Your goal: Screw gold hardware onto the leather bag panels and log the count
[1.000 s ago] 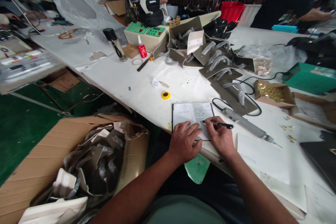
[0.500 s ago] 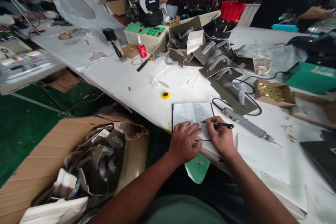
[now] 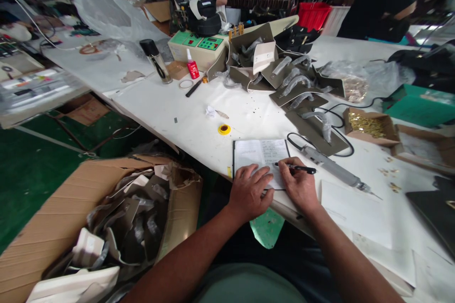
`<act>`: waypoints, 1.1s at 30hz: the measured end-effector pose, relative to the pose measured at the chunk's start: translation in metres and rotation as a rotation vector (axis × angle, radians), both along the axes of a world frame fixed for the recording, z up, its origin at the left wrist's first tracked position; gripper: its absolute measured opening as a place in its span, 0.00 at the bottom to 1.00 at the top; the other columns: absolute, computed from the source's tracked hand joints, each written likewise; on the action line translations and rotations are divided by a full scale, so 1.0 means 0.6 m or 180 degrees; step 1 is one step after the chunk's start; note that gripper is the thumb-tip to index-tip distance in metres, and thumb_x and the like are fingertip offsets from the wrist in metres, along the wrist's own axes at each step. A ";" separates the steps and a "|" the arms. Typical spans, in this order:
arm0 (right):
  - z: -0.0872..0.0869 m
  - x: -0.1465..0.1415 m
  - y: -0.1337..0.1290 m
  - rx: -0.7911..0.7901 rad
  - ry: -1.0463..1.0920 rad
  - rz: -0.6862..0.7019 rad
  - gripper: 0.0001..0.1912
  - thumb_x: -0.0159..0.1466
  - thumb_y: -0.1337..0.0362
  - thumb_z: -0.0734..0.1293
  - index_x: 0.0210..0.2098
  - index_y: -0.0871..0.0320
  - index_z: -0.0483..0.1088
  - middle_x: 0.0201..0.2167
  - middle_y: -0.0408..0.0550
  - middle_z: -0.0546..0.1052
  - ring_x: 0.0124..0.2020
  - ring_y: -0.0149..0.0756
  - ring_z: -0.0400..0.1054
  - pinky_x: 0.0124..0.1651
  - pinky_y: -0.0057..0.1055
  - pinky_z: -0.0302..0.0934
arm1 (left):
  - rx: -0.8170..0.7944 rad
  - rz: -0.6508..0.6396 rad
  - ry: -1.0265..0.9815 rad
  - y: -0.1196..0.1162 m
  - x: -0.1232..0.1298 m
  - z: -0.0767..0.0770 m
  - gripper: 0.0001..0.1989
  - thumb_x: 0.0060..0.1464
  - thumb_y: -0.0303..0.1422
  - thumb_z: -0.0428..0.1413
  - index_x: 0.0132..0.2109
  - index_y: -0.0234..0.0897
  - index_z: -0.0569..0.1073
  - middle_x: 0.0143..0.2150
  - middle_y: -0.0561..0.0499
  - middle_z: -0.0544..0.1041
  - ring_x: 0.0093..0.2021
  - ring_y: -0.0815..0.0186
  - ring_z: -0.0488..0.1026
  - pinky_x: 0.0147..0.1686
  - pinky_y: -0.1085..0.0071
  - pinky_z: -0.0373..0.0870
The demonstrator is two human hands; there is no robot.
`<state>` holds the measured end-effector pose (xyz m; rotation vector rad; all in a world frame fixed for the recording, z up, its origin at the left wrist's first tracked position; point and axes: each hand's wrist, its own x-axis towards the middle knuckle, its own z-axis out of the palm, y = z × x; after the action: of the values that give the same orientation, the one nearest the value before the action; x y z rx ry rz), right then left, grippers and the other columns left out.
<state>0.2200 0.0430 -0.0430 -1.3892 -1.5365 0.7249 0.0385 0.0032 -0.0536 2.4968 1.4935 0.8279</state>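
An open notebook (image 3: 249, 150) with handwriting on its right page lies at the table's near edge. My left hand (image 3: 250, 190) rests flat on its lower part, fingers spread. Between the fingers of my right hand (image 3: 299, 184) is a black pen (image 3: 302, 169), its tip on the right page. To the right of that hand lies a grey electric screwdriver (image 3: 332, 168) with a thin bit and a black cable. A yellow tape roll (image 3: 224, 129) sits just beyond the notebook.
A cardboard box (image 3: 46, 227) of dark panels stands at lower left. Panels with plastic-wrapped handles (image 3: 295, 80) pile up behind the notebook. Small brass parts fill a carton (image 3: 371, 125) at right. A red bottle (image 3: 192, 67) and a green-topped machine (image 3: 199, 47) stand further back. Other people work beyond.
My hands, the pen and the notebook look almost unmoved. At the upper right, another person's arm has shifted.
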 end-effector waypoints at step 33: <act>0.027 0.005 -0.014 -0.0202 0.0100 -0.0075 0.20 0.67 0.44 0.67 0.36 0.54 0.74 0.30 0.46 0.79 0.29 0.40 0.72 0.35 0.33 0.66 | 0.0224 0.0075 -0.0121 -0.011 0.001 0.001 0.18 0.60 0.40 0.58 0.56 0.45 0.75 0.63 0.53 0.77 0.60 0.49 0.69 0.57 0.47 0.67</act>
<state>0.2233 0.0344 -0.0269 -1.4339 -1.4815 0.7834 0.0388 -0.0032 -0.0531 2.5021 1.5102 0.9424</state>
